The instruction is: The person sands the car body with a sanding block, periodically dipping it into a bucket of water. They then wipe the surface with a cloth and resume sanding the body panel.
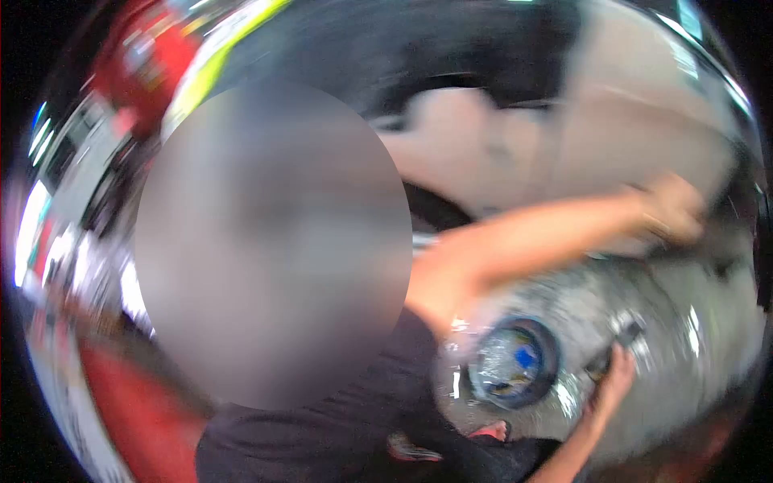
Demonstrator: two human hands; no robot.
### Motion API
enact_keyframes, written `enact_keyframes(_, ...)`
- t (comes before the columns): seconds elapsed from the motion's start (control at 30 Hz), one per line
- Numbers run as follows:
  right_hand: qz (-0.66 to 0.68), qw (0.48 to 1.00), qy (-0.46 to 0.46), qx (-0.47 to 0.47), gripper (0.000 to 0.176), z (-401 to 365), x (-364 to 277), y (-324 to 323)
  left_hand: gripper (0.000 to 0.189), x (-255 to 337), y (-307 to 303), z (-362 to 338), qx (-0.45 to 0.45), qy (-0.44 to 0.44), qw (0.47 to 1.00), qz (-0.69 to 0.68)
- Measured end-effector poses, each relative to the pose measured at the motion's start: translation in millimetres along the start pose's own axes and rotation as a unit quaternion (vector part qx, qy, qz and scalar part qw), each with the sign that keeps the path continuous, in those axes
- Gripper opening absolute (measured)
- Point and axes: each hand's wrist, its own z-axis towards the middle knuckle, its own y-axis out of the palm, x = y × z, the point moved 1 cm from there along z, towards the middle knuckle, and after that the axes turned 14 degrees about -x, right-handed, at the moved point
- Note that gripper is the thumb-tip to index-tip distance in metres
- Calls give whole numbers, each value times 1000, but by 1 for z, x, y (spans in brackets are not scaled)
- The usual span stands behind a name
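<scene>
My left hand [675,211] reaches out at the upper right, against or close to the lower part of a pale car body [644,121]. Motion smears its fingers, so whether it holds anything is unclear. Low on the right, my right hand [617,377] is closed around a dark tool [630,332] above the wet floor. A round blue bucket [554,370] stands to the left of that hand, with foamy water and a bright blue item [525,357] inside.
Wet, shiny floor [676,346] surrounds the bucket. A dark wheel area [439,208] shows beside the car's pale panel. Red equipment [149,64] is at the upper left. A large blurred patch hides the left centre, above a dark shirt [322,443].
</scene>
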Motion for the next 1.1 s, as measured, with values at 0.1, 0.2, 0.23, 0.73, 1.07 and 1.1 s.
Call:
enact_keyframes(0.1, 45, 995, 43, -71, 38, 32, 28, 1, 41, -22, 11, 31, 18, 107, 984, 143)
enact_keyframes(0.2, 34, 996, 51, -66, 42, 41, 36, 9, 42, -32, -5, 37, 45, 171, 959, 223)
enact_keyframes(0.23, 25, 997, 46, -57, 44, 41, 34, 8, 42, -37, -15, 42, 59, 185, 952, 236)
enact_keyframes(0.73, -157, 829, -521, 132, 51, 122, -124, 213, 37, -23, -177, -39, 79, 182, 781, 592)
enact_keyframes(1.07, -251, 736, -559, 286, 49, 332, -232, 54, 47, -6, -197, -25, 101, 128, 734, 659)
enact_keyframes(1.1, -246, 737, -554, 299, 48, 356, -242, 37, 49, -12, -200, -24, 89, 117, 741, 655)
